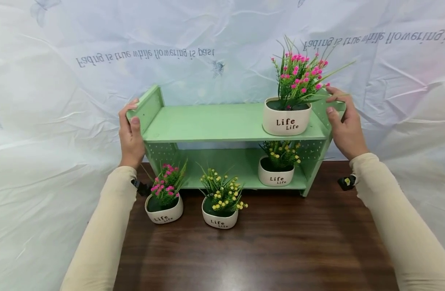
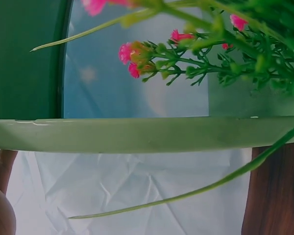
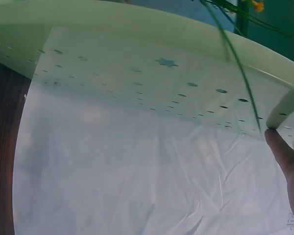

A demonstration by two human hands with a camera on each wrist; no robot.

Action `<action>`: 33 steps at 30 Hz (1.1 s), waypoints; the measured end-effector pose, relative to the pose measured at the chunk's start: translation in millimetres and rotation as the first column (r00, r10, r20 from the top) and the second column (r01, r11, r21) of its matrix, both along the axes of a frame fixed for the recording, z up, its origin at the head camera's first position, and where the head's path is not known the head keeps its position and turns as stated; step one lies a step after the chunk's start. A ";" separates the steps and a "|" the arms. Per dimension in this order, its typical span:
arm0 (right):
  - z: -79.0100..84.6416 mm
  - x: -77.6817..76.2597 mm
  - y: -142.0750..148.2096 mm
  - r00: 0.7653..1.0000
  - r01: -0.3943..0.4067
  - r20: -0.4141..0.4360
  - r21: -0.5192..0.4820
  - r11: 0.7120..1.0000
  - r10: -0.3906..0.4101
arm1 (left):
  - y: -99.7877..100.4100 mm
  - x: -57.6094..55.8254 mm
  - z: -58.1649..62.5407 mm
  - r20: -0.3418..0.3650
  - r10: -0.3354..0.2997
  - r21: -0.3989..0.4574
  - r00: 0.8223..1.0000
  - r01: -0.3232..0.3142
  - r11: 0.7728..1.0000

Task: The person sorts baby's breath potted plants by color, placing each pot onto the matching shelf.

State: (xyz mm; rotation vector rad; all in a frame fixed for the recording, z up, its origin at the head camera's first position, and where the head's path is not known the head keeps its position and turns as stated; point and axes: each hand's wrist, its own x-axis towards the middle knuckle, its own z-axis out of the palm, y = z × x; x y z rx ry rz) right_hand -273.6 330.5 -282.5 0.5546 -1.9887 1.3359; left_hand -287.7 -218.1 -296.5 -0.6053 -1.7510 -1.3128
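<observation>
A green two-tier shelf (image 1: 207,121) stands on the table. My left hand (image 1: 131,139) grips the upper part of its left side panel, thumb toward the front. On the opposite side, my right hand (image 1: 347,129) holds the right side panel near its top. The right wrist view shows a finger (image 3: 284,154) against the outer face of the perforated panel (image 3: 137,73). A white pot with pink flowers (image 1: 287,121) sits at the right end of the top tier. Below it, a white pot with yellow flowers (image 1: 276,177) rests on the lower tier.
Two more white pots stand on the dark wooden table (image 1: 266,242) before the shelf: one with pink flowers (image 1: 165,212) at the left, one with yellow flowers (image 1: 219,218) to its right. A pale printed cloth (image 1: 237,32) hangs behind.
</observation>
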 end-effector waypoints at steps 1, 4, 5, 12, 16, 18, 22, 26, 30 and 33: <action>1.0 1.7 0.1 1.000 -0.001 0.007 0.003 1.000 0.001 | -0.6 1.4 1.0 0.019 -0.002 -0.004 1.000 0.002 1.000; 3.4 7.0 -2.7 1.000 -0.019 0.022 0.010 1.000 0.018 | -6.1 7.9 6.1 0.085 0.012 -0.050 0.996 -0.008 0.999; 4.5 9.6 -6.3 0.999 -0.030 0.022 0.004 1.000 0.030 | -8.6 11.7 9.5 0.110 0.025 -0.074 0.994 -0.017 0.997; -4.5 -2.1 -7.0 0.997 -0.078 -0.006 -0.069 0.995 0.077 | -33.2 25.2 27.9 0.218 0.264 -0.359 0.940 -0.174 0.917; -6.1 -7.1 -2.6 0.988 -0.142 -0.071 -0.124 0.982 0.134 | -21.2 53.1 45.1 0.180 0.336 -0.449 0.924 -0.227 0.864; -5.5 -6.9 -0.1 0.983 -0.169 -0.092 -0.146 0.975 0.156 | -14.0 66.7 50.7 0.176 0.337 -0.467 0.925 -0.222 0.856; -4.2 -4.4 0.6 0.990 -0.132 -0.073 -0.147 0.980 0.123 | -4.0 93.4 53.7 0.139 0.312 -0.483 0.940 -0.211 0.850; -2.1 -5.9 -1.0 0.997 -0.066 -0.048 -0.138 0.988 0.060 | 2.8 117.2 47.0 0.075 0.294 -0.497 0.953 -0.220 0.839; -3.6 -10.3 -2.5 0.996 -0.065 -0.065 -0.156 0.986 0.055 | 9.9 140.6 30.9 0.051 0.254 -0.524 0.966 -0.191 0.830; -7.0 -12.4 -2.3 0.993 -0.100 -0.074 -0.177 0.979 0.088 | 16.0 156.8 16.0 0.050 0.195 -0.537 0.979 -0.139 0.832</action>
